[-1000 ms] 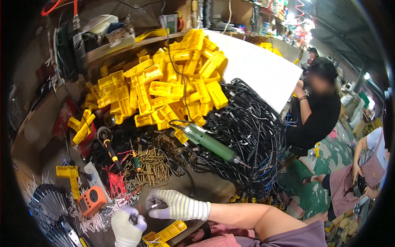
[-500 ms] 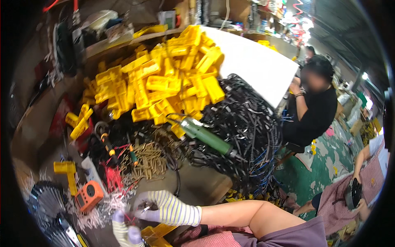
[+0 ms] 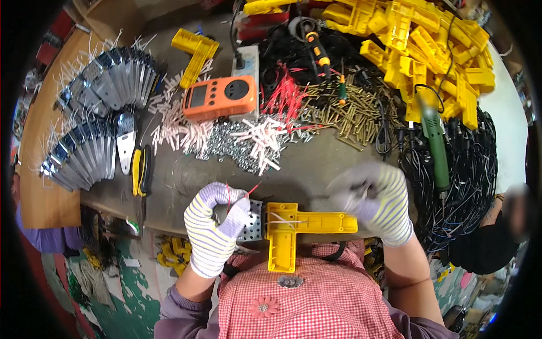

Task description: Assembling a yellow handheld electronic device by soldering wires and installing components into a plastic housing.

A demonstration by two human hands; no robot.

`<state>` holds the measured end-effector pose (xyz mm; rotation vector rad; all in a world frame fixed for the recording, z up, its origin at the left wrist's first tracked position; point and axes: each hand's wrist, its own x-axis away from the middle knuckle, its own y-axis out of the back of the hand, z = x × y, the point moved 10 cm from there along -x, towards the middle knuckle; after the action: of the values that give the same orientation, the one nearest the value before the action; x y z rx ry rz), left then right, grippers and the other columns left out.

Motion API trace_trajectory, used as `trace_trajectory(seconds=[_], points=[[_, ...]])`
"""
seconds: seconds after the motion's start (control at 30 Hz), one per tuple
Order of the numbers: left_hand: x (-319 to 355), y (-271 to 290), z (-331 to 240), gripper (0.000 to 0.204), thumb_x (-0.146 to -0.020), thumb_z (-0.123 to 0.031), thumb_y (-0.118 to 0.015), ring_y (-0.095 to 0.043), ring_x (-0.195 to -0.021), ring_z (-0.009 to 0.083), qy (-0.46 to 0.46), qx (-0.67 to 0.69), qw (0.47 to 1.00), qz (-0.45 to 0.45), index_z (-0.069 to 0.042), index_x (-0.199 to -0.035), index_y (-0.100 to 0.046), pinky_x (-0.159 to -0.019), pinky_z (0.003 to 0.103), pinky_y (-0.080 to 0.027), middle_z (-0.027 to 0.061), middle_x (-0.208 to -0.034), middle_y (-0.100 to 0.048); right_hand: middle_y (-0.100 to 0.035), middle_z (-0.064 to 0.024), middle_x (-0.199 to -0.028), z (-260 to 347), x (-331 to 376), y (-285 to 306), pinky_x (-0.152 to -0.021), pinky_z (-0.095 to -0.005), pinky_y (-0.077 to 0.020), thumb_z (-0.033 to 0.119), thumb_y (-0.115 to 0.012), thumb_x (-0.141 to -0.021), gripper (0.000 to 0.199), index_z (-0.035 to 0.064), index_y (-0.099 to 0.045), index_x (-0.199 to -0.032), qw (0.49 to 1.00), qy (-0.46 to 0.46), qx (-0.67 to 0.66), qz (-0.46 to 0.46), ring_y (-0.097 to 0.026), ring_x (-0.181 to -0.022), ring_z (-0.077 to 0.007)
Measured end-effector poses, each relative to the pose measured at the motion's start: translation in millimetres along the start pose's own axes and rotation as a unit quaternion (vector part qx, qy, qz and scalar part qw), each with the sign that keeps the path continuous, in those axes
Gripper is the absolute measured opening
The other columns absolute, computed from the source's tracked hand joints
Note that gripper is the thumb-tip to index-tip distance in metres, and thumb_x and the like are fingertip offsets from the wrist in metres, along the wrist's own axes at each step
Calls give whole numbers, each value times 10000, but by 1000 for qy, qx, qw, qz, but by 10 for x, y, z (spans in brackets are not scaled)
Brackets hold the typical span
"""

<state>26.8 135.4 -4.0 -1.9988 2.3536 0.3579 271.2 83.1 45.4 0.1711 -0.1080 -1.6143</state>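
Observation:
My left hand (image 3: 213,226), in a striped glove, is closed with thumb and fingertips pinching a thin red wire (image 3: 255,187). Just right of it, a yellow T-shaped plastic casing (image 3: 327,222) lies open side up at the bench's near edge, with pale wires across its middle. A perforated metal plate (image 3: 255,223) adjoins the casing on the left, partly behind my left hand. My right hand (image 3: 384,200), gloved alike, is raised just beyond the casing's right end. Motion smears its fingers, so whether they hold anything is unclear.
An orange meter (image 3: 220,98), white sleeves (image 3: 259,141), red wires (image 3: 285,96) and brass screws (image 3: 361,110) lie beyond my hands. Metal plates (image 3: 84,152) and yellow-handled pliers (image 3: 140,172) are left. Yellow casings (image 3: 429,45), a green electric screwdriver (image 3: 433,138) and black cables (image 3: 463,169) are right.
The view has swung left and down to the bench before me. My hands, close together earlier, are now apart, the right one over to the right. The T-shaped casing now shows fully.

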Motion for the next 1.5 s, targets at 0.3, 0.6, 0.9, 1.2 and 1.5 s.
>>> trace_trajectory(seconds=[0.3, 0.6, 0.9, 1.2, 1.5], points=[[40, -37, -90, 143, -779, 16, -753, -660, -697, 148, -75, -62, 995, -9, -48, -848, -646, -668, 282, -524, 65, -788, -695, -543, -31, -614, 66, 197, -1192, -487, -391, -471, 207, -611, -800, 121, 89, -630, -819, 777, 246, 548, 186, -620, -590, -224], [43, -96, -230, 158, -750, -1, -771, -660, -736, 187, -127, -68, 989, 39, -58, -862, -676, -692, 305, -526, 66, -815, -672, -698, -111, -814, -56, 97, -587, -659, -384, -544, 249, -666, -875, 186, 69, -700, -908, 937, 107, 299, 141, -684, -726, -310], [159, -459, -492, 128, -651, -110, -774, -565, -778, 281, -186, -163, 961, 126, -93, -757, -705, -694, 405, -429, 72, -850, -603, -688, -76, -794, -339, 3, -470, -666, -288, -506, 175, -769, -855, 204, 18, -710, -971, 969, -100, 150, 170, -609, -700, -115], [243, -450, -492, 198, -652, -68, -799, -537, -831, 273, -227, -178, 949, 128, -88, -816, -690, -749, 404, -438, 76, -878, -568, -703, -97, -817, -327, 22, -489, -700, -293, -523, 151, -727, -884, 173, 24, -722, -1000, 968, -127, 132, 172, -636, -723, -131], [253, -630, -650, 308, -637, -160, -841, -626, -881, 223, -260, -294, 915, 91, -141, -910, -700, -1055, 482, -397, 4, -860, -651, -692, -120, -783, -264, -17, -522, -676, -293, -524, 149, -694, -877, 174, 1, -706, -968, 962, -130, 170, 169, -647, -694, -144]])
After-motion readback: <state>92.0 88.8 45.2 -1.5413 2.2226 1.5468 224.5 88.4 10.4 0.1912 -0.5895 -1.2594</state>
